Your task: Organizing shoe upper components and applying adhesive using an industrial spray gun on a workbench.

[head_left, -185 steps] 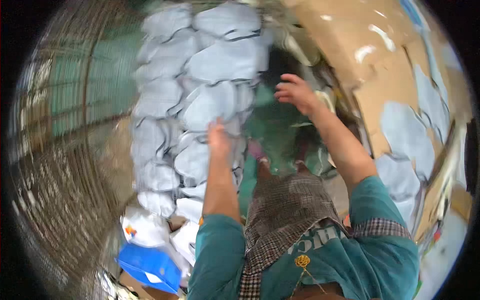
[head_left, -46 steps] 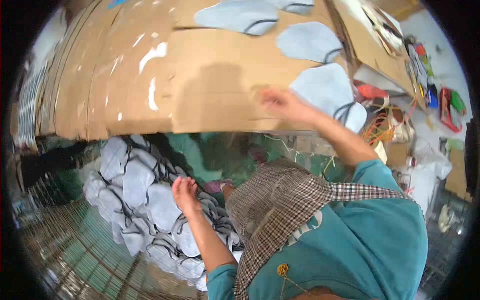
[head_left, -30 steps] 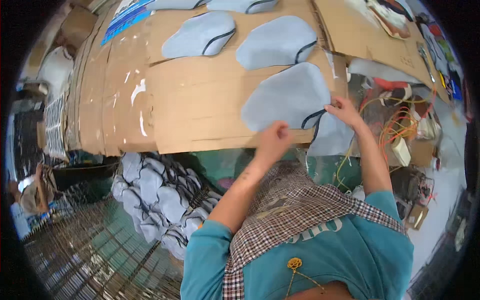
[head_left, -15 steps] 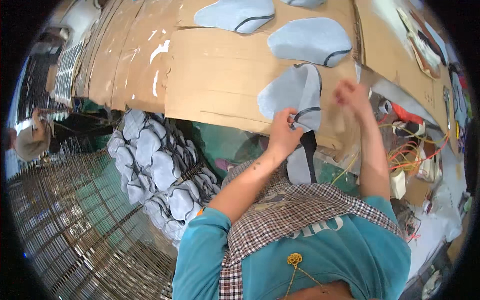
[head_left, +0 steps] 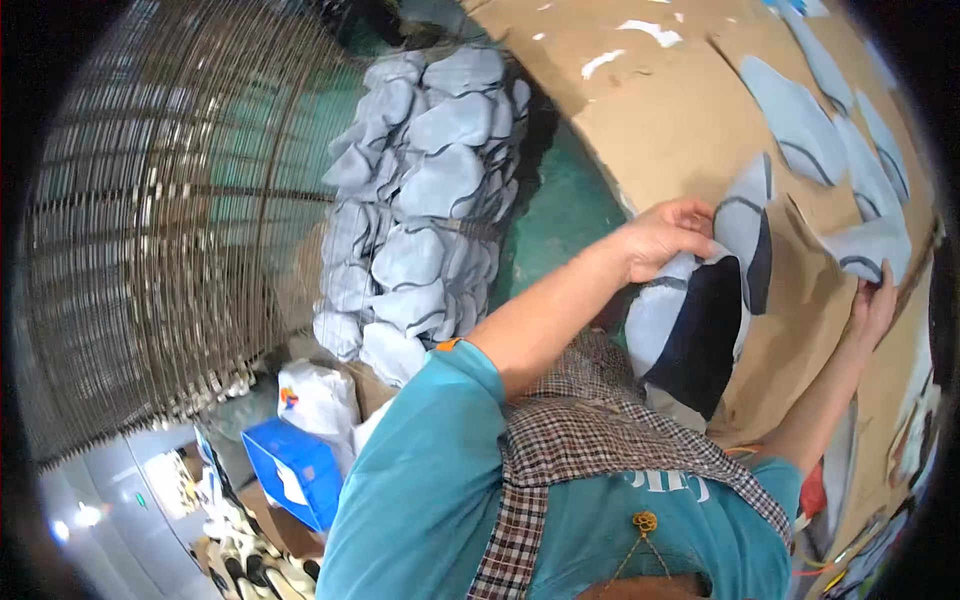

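My left hand [head_left: 668,240] is closed on light grey fabric pieces [head_left: 655,325] with black trim. They hang at the cardboard's near edge, and a broad black patch shows on one. Another grey piece, trimmed black, sticks up just past those fingers. At the right, my right hand [head_left: 873,303] has its thumb and fingers at the edge of a grey fabric piece [head_left: 880,240] lying on the cardboard-covered table [head_left: 640,120]; its grip is partly hidden. Beyond it, more flat grey pieces [head_left: 795,125] with black curved strips lie on the cardboard, some overlapping.
Left of the table hangs a thick cluster of similar grey pieces [head_left: 430,190] on a metal wire rack [head_left: 190,200]. A blue box [head_left: 295,470] and a white plastic bag [head_left: 318,405] stand below it. Wires and a red thing [head_left: 812,492] are near my right elbow.
My view has swung left, bringing the rack and blue box further in. My left hand now holds pieces lifted off the cardboard; my right hand, earlier free in the air, is at another piece.
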Available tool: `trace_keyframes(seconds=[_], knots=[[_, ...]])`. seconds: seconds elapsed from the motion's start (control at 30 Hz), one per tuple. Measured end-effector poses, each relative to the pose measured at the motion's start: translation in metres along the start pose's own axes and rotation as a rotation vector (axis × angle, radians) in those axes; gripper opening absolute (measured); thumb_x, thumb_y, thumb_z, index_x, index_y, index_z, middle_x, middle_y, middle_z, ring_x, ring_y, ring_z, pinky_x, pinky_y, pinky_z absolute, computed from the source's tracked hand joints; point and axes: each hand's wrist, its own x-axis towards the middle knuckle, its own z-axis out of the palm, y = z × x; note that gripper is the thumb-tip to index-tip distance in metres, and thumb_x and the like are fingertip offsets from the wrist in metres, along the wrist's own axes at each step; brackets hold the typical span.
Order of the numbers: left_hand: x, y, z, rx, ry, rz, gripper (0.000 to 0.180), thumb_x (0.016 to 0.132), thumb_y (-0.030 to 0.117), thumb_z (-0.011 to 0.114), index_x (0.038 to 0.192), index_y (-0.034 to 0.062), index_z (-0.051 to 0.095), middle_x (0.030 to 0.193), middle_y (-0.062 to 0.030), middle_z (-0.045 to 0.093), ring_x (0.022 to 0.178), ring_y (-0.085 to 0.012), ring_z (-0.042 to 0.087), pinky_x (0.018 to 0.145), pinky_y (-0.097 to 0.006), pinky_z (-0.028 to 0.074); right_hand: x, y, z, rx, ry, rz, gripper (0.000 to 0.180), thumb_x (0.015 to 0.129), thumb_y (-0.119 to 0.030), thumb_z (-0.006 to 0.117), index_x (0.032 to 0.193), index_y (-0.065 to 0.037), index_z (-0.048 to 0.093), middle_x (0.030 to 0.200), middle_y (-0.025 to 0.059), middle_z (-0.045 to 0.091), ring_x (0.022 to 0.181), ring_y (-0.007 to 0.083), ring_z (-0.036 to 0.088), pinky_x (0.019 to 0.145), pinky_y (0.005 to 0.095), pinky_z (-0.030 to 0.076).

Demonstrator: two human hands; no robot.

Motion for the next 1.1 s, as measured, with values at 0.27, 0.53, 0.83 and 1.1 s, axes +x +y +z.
trace_keyframes(seconds=[0.27, 0.53, 0.83, 1.1], knots=[[-0.178, 0.079, -0.125, 0.010, 0.196, 0.281, 0.041, 0.071, -0.004, 0.060, 0.109, 0.0029, 0.046, 0.093, -0.0058, 0.055, 0.084, -0.0137, 0.055, 0.076, -0.026, 0.045, -0.215, 0.091, 0.298, -0.208, -0.435, 0.006, 0.017, 0.077, -0.012, 0.060, 0.089, -0.005, 0.049, 0.077, 0.0028, 0.053, 0.064, 0.0102, 0.052, 0.054, 0.0224, 0.044], [-0.474, 0.123, -0.275, 0.436, 0.791, 0.287, 0.045, 0.069, 0.000, 0.063, 0.112, 0.0035, 0.048, 0.092, -0.0020, 0.051, 0.082, -0.0096, 0.052, 0.073, -0.022, 0.043, -0.496, 0.304, 0.526, -0.101, -0.860, 0.456, 0.022, 0.075, -0.010, 0.061, 0.090, -0.007, 0.046, 0.077, 0.0037, 0.051, 0.063, 0.0128, 0.049, 0.047, 0.0255, 0.038], [-0.675, 0.084, -0.418, 1.373, 1.428, 0.075, 0.043, 0.059, 0.009, 0.065, 0.101, 0.0131, 0.056, 0.109, -0.0147, 0.044, 0.089, -0.0303, 0.048, 0.075, -0.034, 0.043, -0.723, 0.529, 0.617, 0.049, -0.923, 0.709, 0.025, 0.078, -0.008, 0.054, 0.100, -0.009, 0.043, 0.093, 0.0027, 0.051, 0.074, 0.0157, 0.050, 0.057, 0.0281, 0.039], [-0.629, -0.102, -0.551, 1.332, 1.585, -0.509, 0.062, 0.067, 0.015, 0.059, 0.124, 0.0234, 0.034, 0.129, -0.0112, 0.030, 0.104, -0.0310, 0.042, 0.083, -0.050, 0.034, -0.732, 0.701, 0.498, -0.742, -0.987, 0.752, 0.034, 0.077, -0.028, 0.059, 0.100, -0.008, 0.045, 0.081, 0.0035, 0.048, 0.067, 0.0142, 0.048, 0.056, 0.0270, 0.041]])
